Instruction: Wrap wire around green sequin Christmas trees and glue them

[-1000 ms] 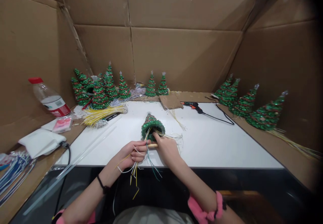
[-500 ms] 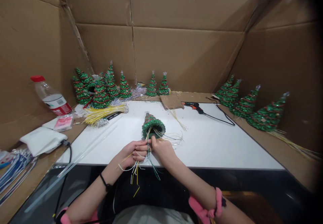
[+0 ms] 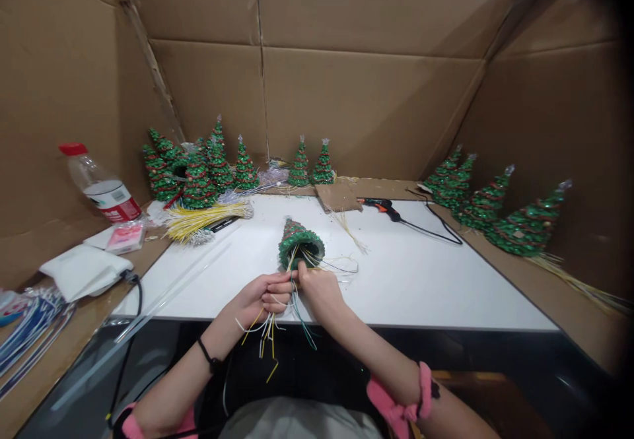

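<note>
A small green beaded tree [image 3: 299, 241] lies on its side on the white board [image 3: 421, 280], its open base toward me. Thin wires, yellow, white and green [image 3: 270, 333], trail out of the base. My left hand [image 3: 262, 297] is closed on a bunch of these wires just below the base. My right hand [image 3: 317, 290] touches it, fingers pinched on wires at the rim of the base. Loose yellow strands [image 3: 341, 264] curl to the right of the tree.
Groups of finished trees stand at the back left [image 3: 198, 168], back middle [image 3: 310, 165] and along the right [image 3: 495, 211]. A glue gun [image 3: 381, 206] with cord, a yellow wire bundle [image 3: 203, 218], a water bottle [image 3: 99, 185], white cloth [image 3: 84, 270] and cardboard walls surround the board.
My right hand has drawn back from inside the tree's base to meet my left hand. The wooden stick it held a second ago no longer shows. The tree stays put.
</note>
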Motion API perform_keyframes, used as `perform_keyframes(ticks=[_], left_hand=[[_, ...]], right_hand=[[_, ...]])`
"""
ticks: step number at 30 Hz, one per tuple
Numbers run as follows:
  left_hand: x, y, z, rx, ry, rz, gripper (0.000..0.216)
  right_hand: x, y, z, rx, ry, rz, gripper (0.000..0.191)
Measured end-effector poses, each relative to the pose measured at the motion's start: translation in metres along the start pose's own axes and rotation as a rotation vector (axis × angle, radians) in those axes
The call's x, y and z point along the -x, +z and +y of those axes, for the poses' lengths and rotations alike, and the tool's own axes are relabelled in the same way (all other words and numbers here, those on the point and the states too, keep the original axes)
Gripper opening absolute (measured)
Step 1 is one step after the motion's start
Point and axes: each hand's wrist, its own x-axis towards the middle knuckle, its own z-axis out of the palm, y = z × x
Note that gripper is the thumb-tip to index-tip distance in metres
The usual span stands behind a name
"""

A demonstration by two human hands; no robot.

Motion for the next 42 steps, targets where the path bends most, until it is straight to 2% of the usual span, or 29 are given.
perform_keyframes(ticks=[6, 12, 14, 19, 26, 31, 36, 42], left_hand=[[0.001, 0.002, 0.000, -0.062, 0.011, 0.013, 0.019], [0.003, 0.007, -0.001, -0.231, 0.021, 0.024, 0.012], [0.004, 0.009, -0.003, -0.359, 0.067, 0.084, 0.019], [0.001, 0.015, -0.010, -0.707, 0.215, 0.360, 0.027], [-0.006, 0.009, -0.015, -0.791, 0.335, 0.435, 0.018], [-0.011, 0.004, -0.019, -0.968, 0.441, 0.512, 0.019], [-0.012, 0.009, -0.023, -0.991, 0.478, 0.546, 0.022], [-0.012, 0.011, -0.021, -0.901, 0.396, 0.534, 0.030]], right_hand=[[0.000, -0.004, 0.007, -0.009, 0.010, -0.018, 0.022], [0.025, -0.004, 0.016, -0.033, 0.116, 0.047, 0.032], [0.034, -0.002, 0.018, -0.073, 0.148, 0.091, 0.028], [0.049, 0.000, 0.017, -0.109, 0.191, 0.112, 0.027], [0.055, -0.005, 0.014, -0.151, 0.256, 0.134, 0.029], [0.056, 0.001, 0.018, -0.206, 0.263, 0.180, 0.029], [0.053, 0.004, 0.019, -0.262, 0.232, 0.202, 0.030], [0.052, 0.004, 0.018, -0.250, 0.254, 0.186, 0.029]])
